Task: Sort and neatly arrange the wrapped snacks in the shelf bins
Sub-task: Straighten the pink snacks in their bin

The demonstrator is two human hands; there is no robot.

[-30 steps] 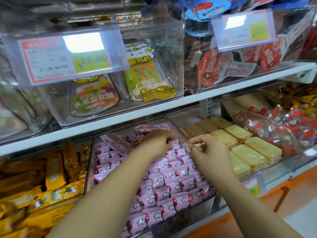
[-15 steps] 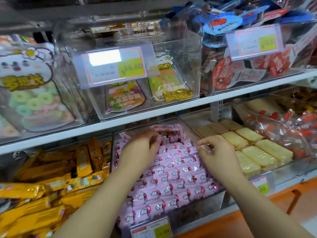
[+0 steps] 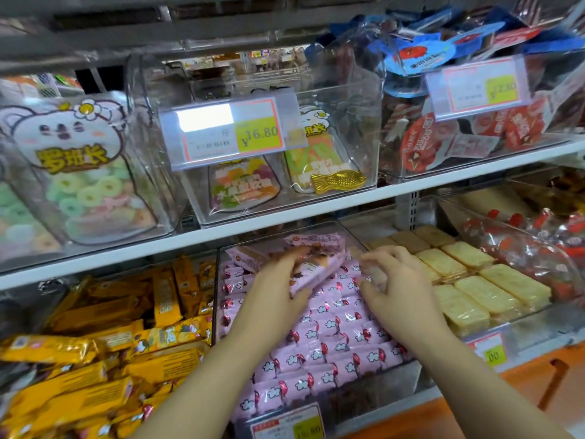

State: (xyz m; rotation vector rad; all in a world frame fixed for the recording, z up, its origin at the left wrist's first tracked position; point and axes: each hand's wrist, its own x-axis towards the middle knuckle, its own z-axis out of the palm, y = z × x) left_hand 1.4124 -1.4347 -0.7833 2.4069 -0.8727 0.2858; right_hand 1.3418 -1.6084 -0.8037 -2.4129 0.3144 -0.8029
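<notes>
Where white shelf (image 3: pixel 285 217) carries clear bins (image 3: pixel 364 403) | left grip (image 3: pixel 275 289) holds pink packet (image 3: pixel 316 269) | right grip (image 3: pixel 402 293) unclear

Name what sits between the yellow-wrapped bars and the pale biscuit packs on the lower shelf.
The head view shows a clear bin of pink wrapped snacks there, the left hand and right hand over it.
</notes>
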